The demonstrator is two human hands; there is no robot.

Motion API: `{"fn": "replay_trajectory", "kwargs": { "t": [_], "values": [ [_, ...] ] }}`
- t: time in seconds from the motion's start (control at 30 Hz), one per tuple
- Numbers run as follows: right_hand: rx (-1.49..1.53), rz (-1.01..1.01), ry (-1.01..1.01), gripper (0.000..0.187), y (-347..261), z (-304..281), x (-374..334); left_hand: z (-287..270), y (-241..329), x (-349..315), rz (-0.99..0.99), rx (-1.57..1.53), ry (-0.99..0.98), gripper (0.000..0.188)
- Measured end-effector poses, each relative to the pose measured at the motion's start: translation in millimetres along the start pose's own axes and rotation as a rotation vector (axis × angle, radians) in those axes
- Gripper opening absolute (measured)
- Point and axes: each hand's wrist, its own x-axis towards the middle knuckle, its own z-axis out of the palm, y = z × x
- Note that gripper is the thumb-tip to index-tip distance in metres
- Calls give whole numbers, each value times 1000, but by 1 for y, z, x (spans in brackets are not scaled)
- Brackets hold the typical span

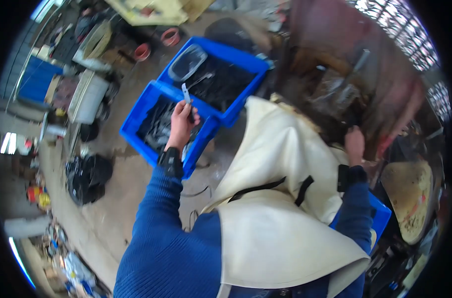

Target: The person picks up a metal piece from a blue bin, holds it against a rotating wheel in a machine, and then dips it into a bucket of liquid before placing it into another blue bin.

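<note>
My left hand is raised over a blue crate, fingers closed on a small flat metal piece. This piece is pale grey and narrow, and it sticks up past the fingertips. Many loose dark and grey metal pieces fill the crate below. At the right, my right hand reaches to the edge of a dark, reddish-brown machine housing. Its fingers look curled together, but what they hold is too dark and small to make out. A cream apron covers my lap.
A second blue crate adjoins the first and bears a clear plastic tub. Plastic sheeting lies in the machine's recess. Two red pots and a black bag stand on the floor. A worn pale seat is at right.
</note>
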Motion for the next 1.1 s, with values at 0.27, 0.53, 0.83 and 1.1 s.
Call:
{"fn": "replay_trajectory", "kwargs": {
  "t": [0.27, 0.53, 0.83, 1.1],
  "values": [
    [156, 310, -77, 28, -53, -34, -26, 211, 27, -23, 58, 109, -421, 14],
    [278, 427, 7, 26, -52, -44, -38, 321, -51, 12, 559, 589, -636, 19],
    [275, 370, -10, 23, -57, -55, -37, 332, -69, 10, 804, 1265, -631, 18],
    [257, 389, -57, 26, -58, -60, -39, 333, -64, 5, 702, 1388, -615, 23]
  ]
}}
